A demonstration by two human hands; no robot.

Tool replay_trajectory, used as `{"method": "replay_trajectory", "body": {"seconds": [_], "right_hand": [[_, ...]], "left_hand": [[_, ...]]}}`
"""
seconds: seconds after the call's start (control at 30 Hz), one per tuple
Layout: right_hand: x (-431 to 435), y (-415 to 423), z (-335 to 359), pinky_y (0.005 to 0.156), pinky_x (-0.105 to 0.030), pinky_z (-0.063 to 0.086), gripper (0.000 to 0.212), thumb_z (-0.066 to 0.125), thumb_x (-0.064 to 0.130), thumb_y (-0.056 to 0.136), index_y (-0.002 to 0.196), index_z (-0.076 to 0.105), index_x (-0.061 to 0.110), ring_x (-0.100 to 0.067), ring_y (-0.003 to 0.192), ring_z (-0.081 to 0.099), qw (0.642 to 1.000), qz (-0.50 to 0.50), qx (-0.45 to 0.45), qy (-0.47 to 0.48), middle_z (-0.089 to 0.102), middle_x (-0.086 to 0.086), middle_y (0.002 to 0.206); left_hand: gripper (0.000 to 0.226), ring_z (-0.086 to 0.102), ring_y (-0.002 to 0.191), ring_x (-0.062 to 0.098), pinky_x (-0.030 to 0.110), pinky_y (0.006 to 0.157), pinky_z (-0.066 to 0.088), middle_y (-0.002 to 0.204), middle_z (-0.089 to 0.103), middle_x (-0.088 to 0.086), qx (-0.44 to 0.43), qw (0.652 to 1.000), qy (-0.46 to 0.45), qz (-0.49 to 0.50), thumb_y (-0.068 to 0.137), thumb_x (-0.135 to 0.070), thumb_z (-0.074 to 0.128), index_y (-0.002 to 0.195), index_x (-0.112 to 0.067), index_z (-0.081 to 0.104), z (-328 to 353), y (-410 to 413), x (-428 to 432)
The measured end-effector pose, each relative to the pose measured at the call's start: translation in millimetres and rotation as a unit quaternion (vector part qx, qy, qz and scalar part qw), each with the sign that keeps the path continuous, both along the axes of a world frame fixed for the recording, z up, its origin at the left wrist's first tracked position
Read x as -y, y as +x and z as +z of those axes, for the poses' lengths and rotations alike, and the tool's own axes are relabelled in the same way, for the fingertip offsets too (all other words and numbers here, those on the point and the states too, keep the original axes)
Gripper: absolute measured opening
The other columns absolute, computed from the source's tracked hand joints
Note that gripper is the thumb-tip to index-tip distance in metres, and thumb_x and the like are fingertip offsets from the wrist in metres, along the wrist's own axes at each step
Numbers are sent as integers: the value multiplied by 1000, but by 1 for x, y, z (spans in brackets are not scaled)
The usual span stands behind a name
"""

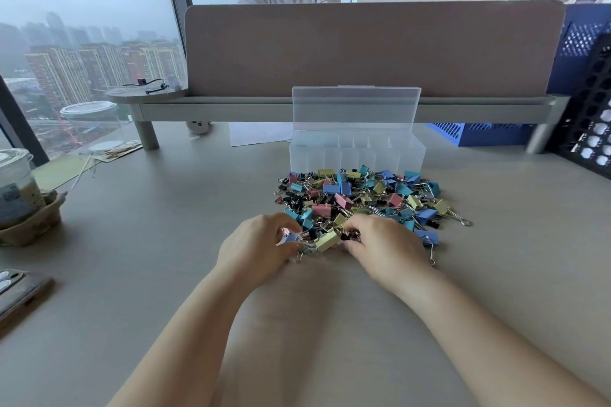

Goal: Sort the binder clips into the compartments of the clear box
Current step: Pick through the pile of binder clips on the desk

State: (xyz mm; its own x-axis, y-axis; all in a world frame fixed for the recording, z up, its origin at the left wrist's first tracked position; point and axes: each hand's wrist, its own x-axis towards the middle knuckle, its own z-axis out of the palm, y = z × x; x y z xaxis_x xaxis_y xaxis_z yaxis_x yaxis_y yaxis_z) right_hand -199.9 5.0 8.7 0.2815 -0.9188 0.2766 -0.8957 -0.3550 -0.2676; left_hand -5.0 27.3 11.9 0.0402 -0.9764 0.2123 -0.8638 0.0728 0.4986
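While both hands work the near edge of the binder clips (pixel 358 200), heaped on the counter (pixel 165 241) just in front of the open clear box (pixel 357 152), tangling looks the main risk. The left hand (pixel 261 248) has its fingers (pixel 291 235) pinched narrow around a blue clip (pixel 291 237); the right hand (pixel 380 246) curls over small black ones, though whether it grips any I cannot tell. Wire handles interlock, so lifting one could drag neighbours along, scattering them or dropping mixed colours into one compartment.
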Motion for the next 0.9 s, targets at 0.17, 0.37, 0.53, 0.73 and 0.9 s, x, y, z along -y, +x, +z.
{"method": "replay_trajectory", "body": {"seconds": [0.17, 0.37, 0.53, 0.73, 0.9], "right_hand": [[1, 1, -1, 73, -31, 45, 24, 54, 38, 94, 113, 61, 24, -22, 104, 58, 1000, -7, -16, 0, 62, 4, 111], [2, 3, -4, 72, -32, 46, 23, 51, 39, 96, 109, 62, 23, -22, 101, 59, 1000, -3, -31, -2, 61, 3, 108], [2, 3, -4, 70, -31, 44, 26, 52, 40, 95, 113, 62, 25, -22, 100, 59, 1000, -1, -27, 7, 61, 3, 108], [1, 4, -5, 71, -31, 46, 23, 50, 38, 96, 110, 63, 24, -23, 99, 59, 999, -6, -32, 5, 60, 3, 108], [1, 3, -6, 71, -32, 49, 23, 46, 33, 99, 108, 64, 22, -23, 95, 62, 999, -6, -40, -16, 61, 2, 105]], "left_hand": [[26, 45, 67, 21, 23, 48, 26, 60, 34, -10, 9, 1000, 11, 6, 83, -40, 68, 109, -35, 66, -1, 7, 1], [26, 51, 75, 26, 26, 55, 30, 62, 35, -11, 6, 1000, 8, -11, 83, -42, 68, 106, -30, 64, -7, 8, 5], [13, 39, 58, 11, 26, 53, 29, 59, 37, -10, -19, 1000, 1, -2, 84, -42, 67, 87, -32, 60, -9, 8, 6], [24, 33, 51, 6, 25, 51, 27, 56, 34, -10, -64, 998, 2, -18, 80, -49, 68, 89, -28, 61, -2, 14, 4], [41, 30, 55, 9, 23, 55, 24, 65, 33, -8, -52, 991, 91, -85, 66, -42, 82, 100, -27, 63, 2, 24, -2]]}}
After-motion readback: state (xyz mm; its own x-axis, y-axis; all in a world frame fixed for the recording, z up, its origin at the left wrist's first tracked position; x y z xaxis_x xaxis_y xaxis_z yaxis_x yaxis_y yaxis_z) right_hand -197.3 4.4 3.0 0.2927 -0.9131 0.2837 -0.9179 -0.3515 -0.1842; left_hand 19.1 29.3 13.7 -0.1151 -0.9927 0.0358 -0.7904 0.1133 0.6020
